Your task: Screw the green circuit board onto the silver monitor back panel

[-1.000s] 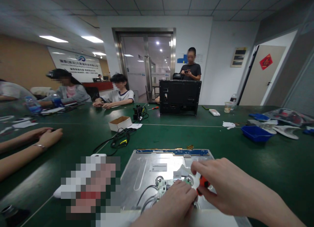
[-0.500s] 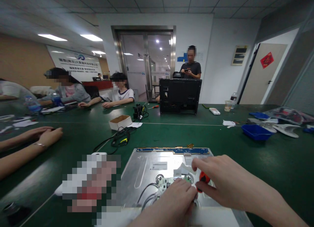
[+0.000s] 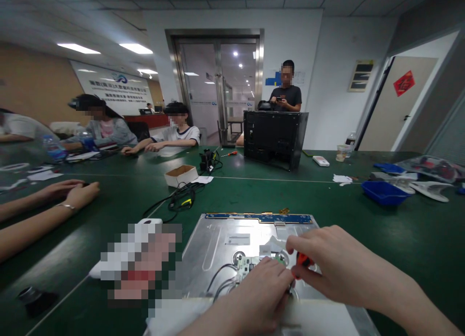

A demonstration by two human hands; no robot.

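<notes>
In front of me lies a flat silver metal panel with a blue circuit strip along its far edge. My right hand grips a screwdriver by its red-and-black handle, thumb and fingers wrapped about it. Just left of it, my left hand rests over a small green circuit board, its fingers curled together close to the screwdriver. What the left fingertips hold, if anything, is hidden, and so is the screwdriver's tip. Grey cables run from the board's left side.
A white cardboard box and coiled black cable lie beyond the panel. A blue tray sits at the right, a black casing at the back. Another person's hands rest at the left.
The whole view has shifted slightly. The red-and-black handle looks slightly turned in my right hand. Both hands stay at the same place over the panel.
</notes>
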